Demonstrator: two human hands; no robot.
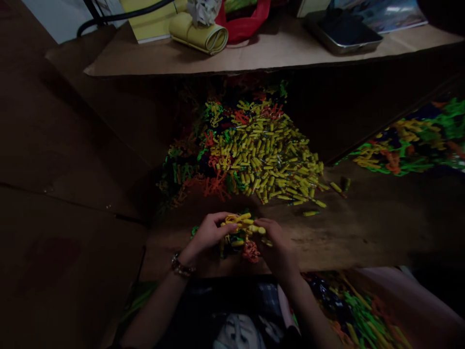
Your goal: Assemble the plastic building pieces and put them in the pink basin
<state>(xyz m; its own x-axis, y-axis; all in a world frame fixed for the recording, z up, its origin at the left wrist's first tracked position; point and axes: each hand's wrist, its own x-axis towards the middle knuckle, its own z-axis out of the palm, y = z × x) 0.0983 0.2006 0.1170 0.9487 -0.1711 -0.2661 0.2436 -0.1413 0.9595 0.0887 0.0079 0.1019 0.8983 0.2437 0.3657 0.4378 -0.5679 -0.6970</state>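
My left hand [210, 235] is closed, thumb and fingers pinching a yellow plastic piece [231, 220] with a looped shape. My right hand [273, 242] comes in from the other side, its fingers closed on small yellow tubes [258, 230]. The pieces in both hands lie close together, and I cannot tell whether they are joined. Just below the fingers, on the wooden table, lie an orange plastic piece [251, 252] and a few yellow and green ones. Beyond my hands rises a big heap of small yellow tubes [269, 155] with coloured ends.
Orange and green plastic pieces [216, 184] lie left of the heap. A cardboard-covered shelf [145, 60] overhangs it, bearing a rolled yellow pad [198, 34] and a metal tin [345, 36]. More coloured pieces [407, 140] lie at the right and near my lap [359, 310].
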